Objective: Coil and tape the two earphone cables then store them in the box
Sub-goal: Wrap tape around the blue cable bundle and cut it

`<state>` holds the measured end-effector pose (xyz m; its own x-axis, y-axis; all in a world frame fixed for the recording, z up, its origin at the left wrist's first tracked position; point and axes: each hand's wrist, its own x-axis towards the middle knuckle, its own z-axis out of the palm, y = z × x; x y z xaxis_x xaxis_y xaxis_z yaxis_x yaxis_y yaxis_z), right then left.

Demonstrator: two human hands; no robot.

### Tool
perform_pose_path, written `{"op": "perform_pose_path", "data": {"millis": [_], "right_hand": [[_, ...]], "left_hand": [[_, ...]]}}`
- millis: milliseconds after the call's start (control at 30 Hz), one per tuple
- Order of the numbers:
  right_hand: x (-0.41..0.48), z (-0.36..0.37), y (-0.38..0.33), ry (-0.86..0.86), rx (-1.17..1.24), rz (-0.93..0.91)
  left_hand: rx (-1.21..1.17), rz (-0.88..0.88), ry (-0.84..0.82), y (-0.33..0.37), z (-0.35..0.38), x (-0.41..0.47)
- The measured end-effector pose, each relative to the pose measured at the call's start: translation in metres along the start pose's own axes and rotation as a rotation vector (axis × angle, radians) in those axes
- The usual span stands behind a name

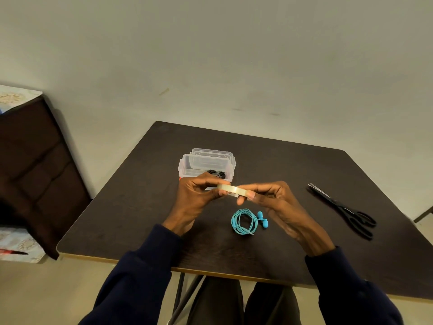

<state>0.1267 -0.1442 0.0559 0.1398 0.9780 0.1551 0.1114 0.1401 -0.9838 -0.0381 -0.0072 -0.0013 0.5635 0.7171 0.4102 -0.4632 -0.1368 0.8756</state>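
Note:
A roll of clear tape (234,190) is held above the table between both hands. My left hand (195,198) grips its left side and my right hand (276,205) pinches its right edge. Below the roll, a coiled blue earphone cable (244,222) lies on the dark table (140,207), its earbuds to the right. Behind my hands stands an open clear plastic box (187,166) with a coiled black earphone cable (216,173) inside. The box's lid leans at its far side.
Black scissors (344,211) lie shut on the table's right side. A dark cloth-covered piece of furniture (35,172) stands to the left of the table. My knees show under the near table edge.

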Motion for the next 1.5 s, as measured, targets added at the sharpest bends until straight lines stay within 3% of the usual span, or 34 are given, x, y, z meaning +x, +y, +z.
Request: {"op": "perform_pose_path", "data": {"millis": [200,400,500,1067,1500], "right_hand": [[-0.003,-0.001,-0.005,-0.037,0.018,0.002],[-0.001,0.007,-0.002,0.092,-0.145,-0.05],[0.001,0.009,-0.001,0.112,-0.166,-0.053],[0.0,0.003,-0.003,0.058,-0.026,0.027],[-0.002,-0.002,-0.001,-0.027,0.123,0.06]], "left_hand": [[-0.073,-0.096,-0.013,-0.003,0.002,-0.004],[0.44,0.121,-0.084,0.007,0.007,0.001],[0.589,0.218,-0.053,0.014,0.012,0.0],[0.244,0.042,0.067,-0.004,-0.007,0.002],[-0.086,-0.106,0.033,-0.003,0.0,-0.004]]}}
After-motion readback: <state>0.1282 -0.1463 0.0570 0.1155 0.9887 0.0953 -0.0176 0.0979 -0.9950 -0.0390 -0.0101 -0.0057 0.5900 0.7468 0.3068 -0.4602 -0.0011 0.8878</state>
